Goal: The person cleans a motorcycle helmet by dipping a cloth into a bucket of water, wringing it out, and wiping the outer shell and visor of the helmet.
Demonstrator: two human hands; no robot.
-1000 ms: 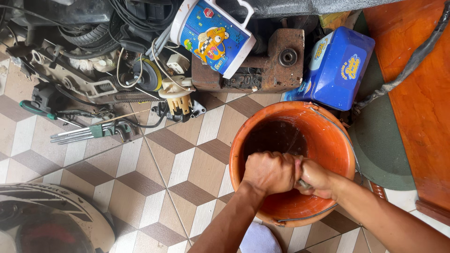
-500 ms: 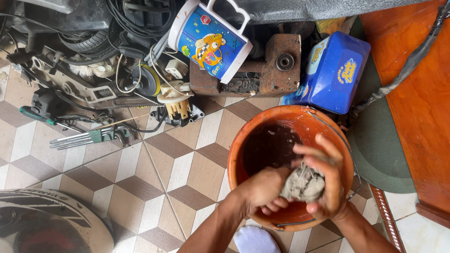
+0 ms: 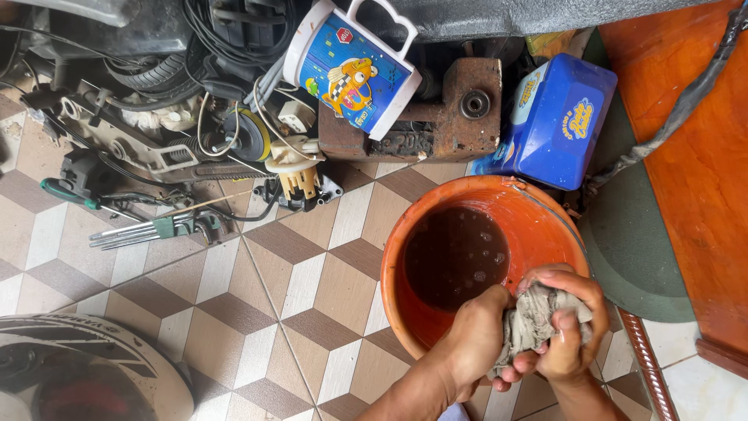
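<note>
Over the near right edge of the orange bucket (image 3: 405, 257), both hands squeezed a wet grey rag (image 3: 532, 320). The left hand (image 3: 479, 337) was closed on the rag's left end, and the right hand (image 3: 571, 327) was wrapped tight around its right end. The rag lay stretched left to right between them, so neither hand was nearer than the other. Dark brown water (image 3: 456, 253) sat in the bucket, just beyond the hands. Farther away on the tiled floor (image 3: 257, 312) stood a blue mug (image 3: 351, 70), a blue box (image 3: 557, 121) and a rusty metal block (image 3: 452, 117). Some hex keys (image 3: 148, 228) lay to the left.
</note>
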